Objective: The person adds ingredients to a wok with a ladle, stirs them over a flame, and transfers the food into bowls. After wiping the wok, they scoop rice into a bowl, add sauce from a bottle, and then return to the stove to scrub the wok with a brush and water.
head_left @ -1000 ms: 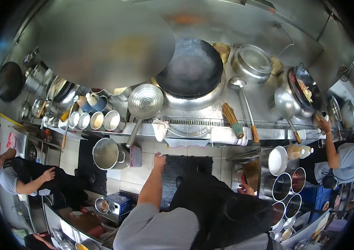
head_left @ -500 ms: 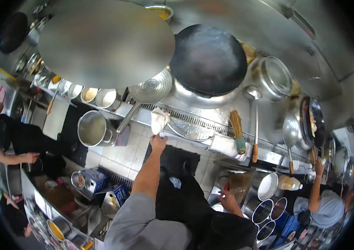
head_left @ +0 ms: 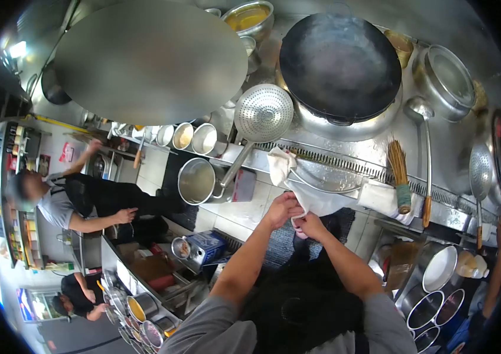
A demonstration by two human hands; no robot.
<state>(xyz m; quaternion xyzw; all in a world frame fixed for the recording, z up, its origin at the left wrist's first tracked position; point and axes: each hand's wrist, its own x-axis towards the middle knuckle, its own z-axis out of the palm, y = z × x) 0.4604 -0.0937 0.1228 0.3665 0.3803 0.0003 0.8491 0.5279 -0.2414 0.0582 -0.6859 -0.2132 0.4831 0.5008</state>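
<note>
My left hand [head_left: 283, 210] and my right hand [head_left: 311, 226] are close together at the stove's front edge. Both are closed on a white cloth [head_left: 323, 201] that hangs from the edge, the right hand pinching its lower end. Just above them a bunched white cloth [head_left: 280, 167] wraps the end of a curved metal handle. Behind the stove's front grate sits a dark, smoking wok [head_left: 340, 68]. To its left lies a perforated strainer [head_left: 264, 113], its handle pointing down toward a large pot [head_left: 198, 181].
On the stove's right are a bamboo brush [head_left: 398, 168], a ladle [head_left: 420, 108] and lidded metal pot [head_left: 450, 75]. Small bowls [head_left: 183, 135] line the left edge. A co-worker [head_left: 79, 197] stands at left, another person [head_left: 82, 295] at lower left; a co-worker's arm [head_left: 496, 268] shows at right.
The view has shifted, so the stove items appear farther right. My right hand has come up beside my left hand and now grips the cloth, which is spread out lower.
</note>
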